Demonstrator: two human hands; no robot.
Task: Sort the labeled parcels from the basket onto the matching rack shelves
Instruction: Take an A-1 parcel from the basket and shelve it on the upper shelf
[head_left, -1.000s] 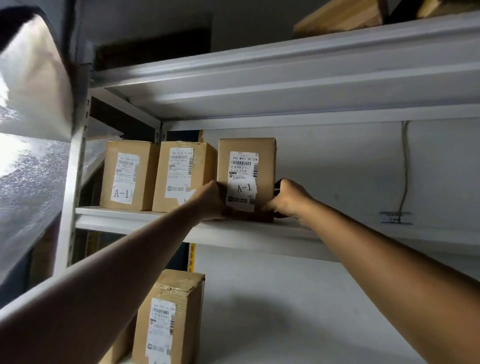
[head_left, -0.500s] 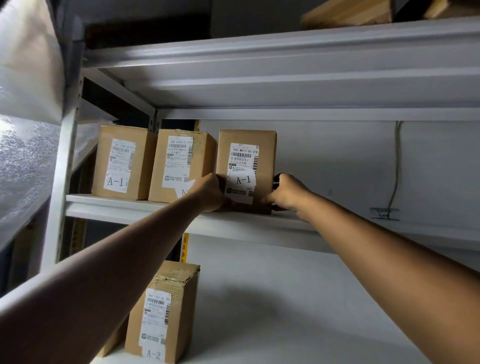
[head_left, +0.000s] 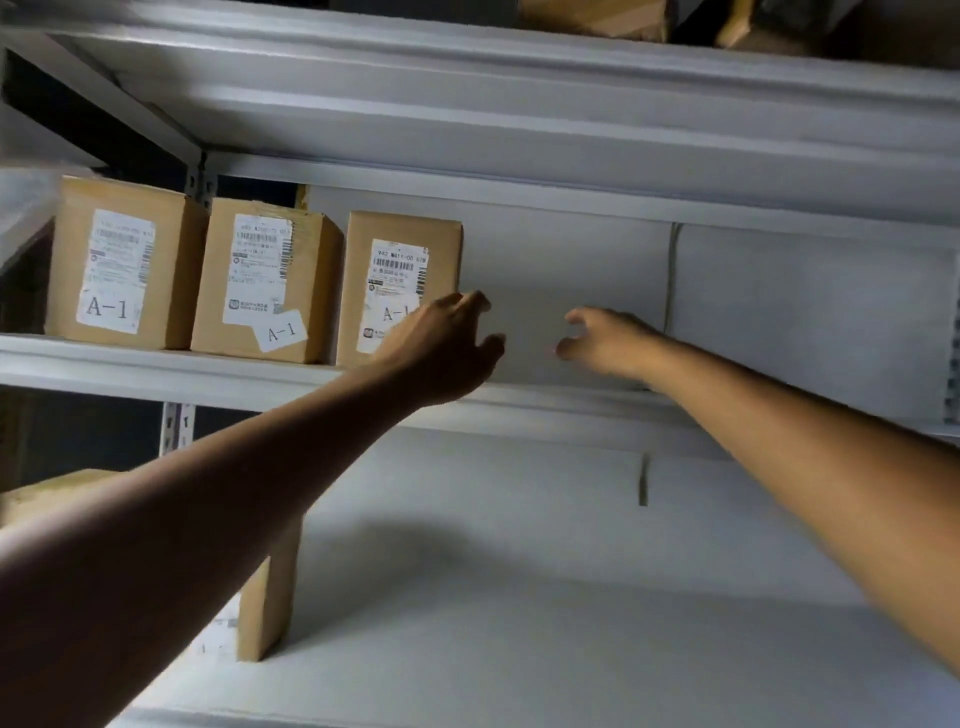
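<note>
Third A-1 parcel (head_left: 400, 288) stands upright on the rack shelf (head_left: 156, 366), beside two others. Left hand (head_left: 441, 348) and right hand (head_left: 605, 340) — both spread, empty. Risk: the left wrist, overlapping the parcel's front, could knock it over the shelf edge.

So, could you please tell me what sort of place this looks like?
Probably a parcel storeroom or small warehouse: grey metal rack shelves, cardboard parcels with barcoded shipping labels, and handwritten A-1 tags marking their shelf.

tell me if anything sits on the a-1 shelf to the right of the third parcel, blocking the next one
Nothing visible does. Right of the third A-1 parcel the shelf shows bare; only the left hand and right hand hover there, holding nothing.
</note>
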